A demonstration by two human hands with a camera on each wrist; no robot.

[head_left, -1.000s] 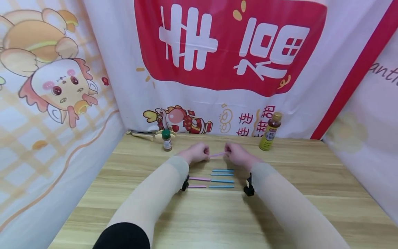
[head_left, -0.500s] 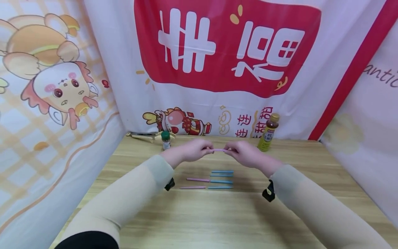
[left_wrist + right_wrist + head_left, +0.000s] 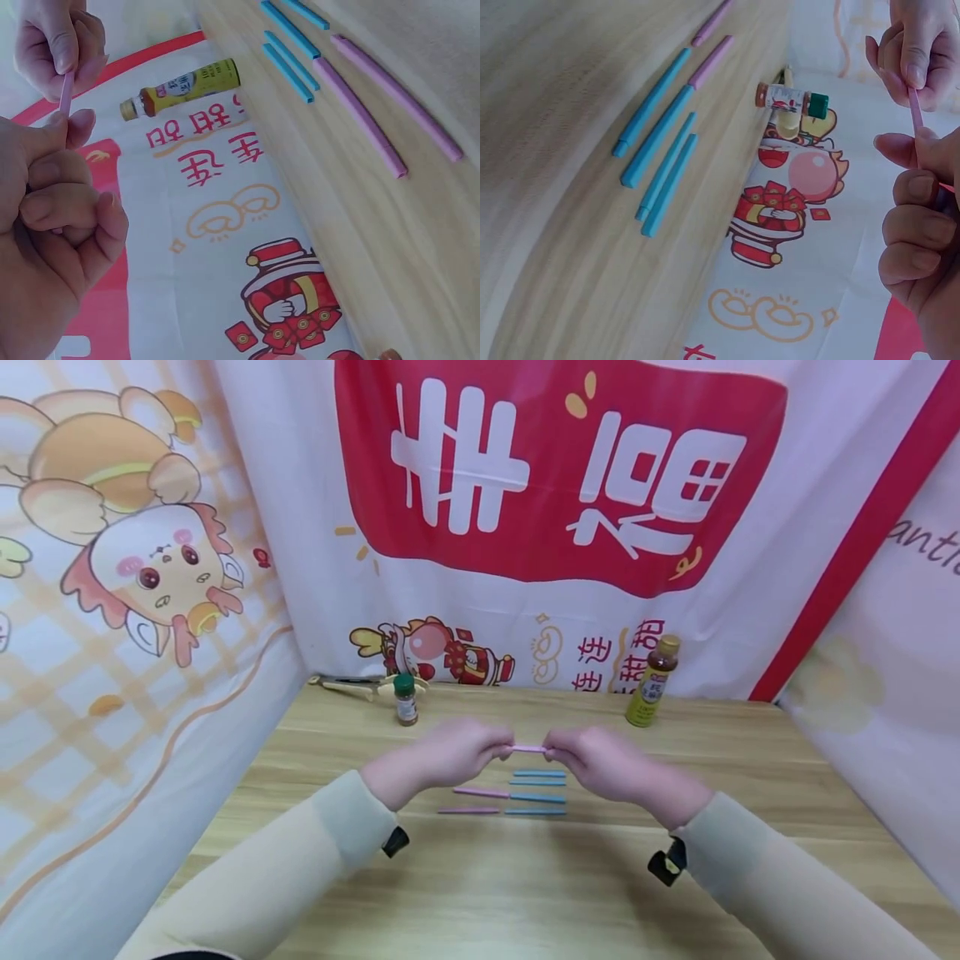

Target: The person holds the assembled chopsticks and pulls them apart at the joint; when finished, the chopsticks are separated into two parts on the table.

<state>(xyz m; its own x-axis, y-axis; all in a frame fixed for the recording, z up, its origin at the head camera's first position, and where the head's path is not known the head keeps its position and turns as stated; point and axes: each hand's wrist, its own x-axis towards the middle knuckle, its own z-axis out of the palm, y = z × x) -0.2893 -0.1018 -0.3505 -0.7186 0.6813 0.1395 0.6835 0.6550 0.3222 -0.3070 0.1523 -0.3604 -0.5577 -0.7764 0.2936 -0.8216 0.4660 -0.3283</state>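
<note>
My left hand point(image 3: 468, 750) and my right hand point(image 3: 600, 760) pinch the two ends of one slim pink stick point(image 3: 528, 748) between thumb and fingers. It lies level between them above the table, only its middle showing. In the left wrist view the stick point(image 3: 66, 94) spans both thumbs; the right wrist view shows the same stick point(image 3: 916, 109). On the table nearer the body lie several blue sticks point(image 3: 657, 136), some with a narrower end. To their left are two pink sticks point(image 3: 362, 118), roughly parallel, one nearly end to end with a blue stick.
A small green-capped jar point(image 3: 406, 702) stands at the back left, before a pale long-handled item point(image 3: 360, 687) by the cloth. A yellow-labelled bottle point(image 3: 651, 689) stands at the back right. Printed cloth point(image 3: 480, 593) hangs behind the wooden table point(image 3: 525, 885).
Both hands have drawn back toward the body with the pink stick, and the forearms have spread outward. Less of the stick shows between the fingers. The sticks on the table stay put.
</note>
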